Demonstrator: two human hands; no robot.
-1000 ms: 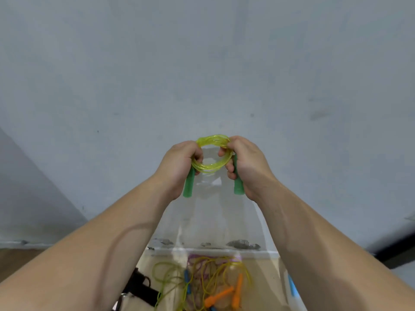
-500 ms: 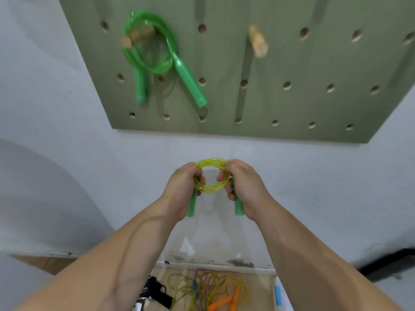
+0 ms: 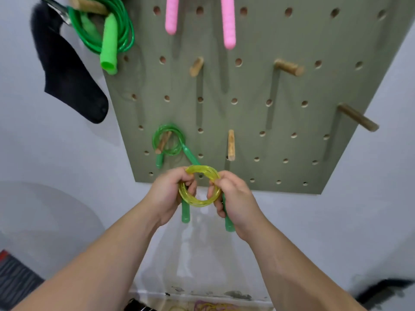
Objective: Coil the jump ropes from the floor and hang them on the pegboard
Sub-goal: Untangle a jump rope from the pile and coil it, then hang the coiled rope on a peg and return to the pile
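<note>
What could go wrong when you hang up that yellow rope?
The yellow jump rope is held coiled only by the left hand and the right hand. If either lets go too soon, the loops could spring open. Its green handles stick out below the hands. Once freed, they might swing into the green jump rope hanging beside the nearest bare peg and tangle with it.

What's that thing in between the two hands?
The coiled yellow jump rope, seen in the head view. The left hand and the right hand grip its sides, and its green handles hang below them.
</note>
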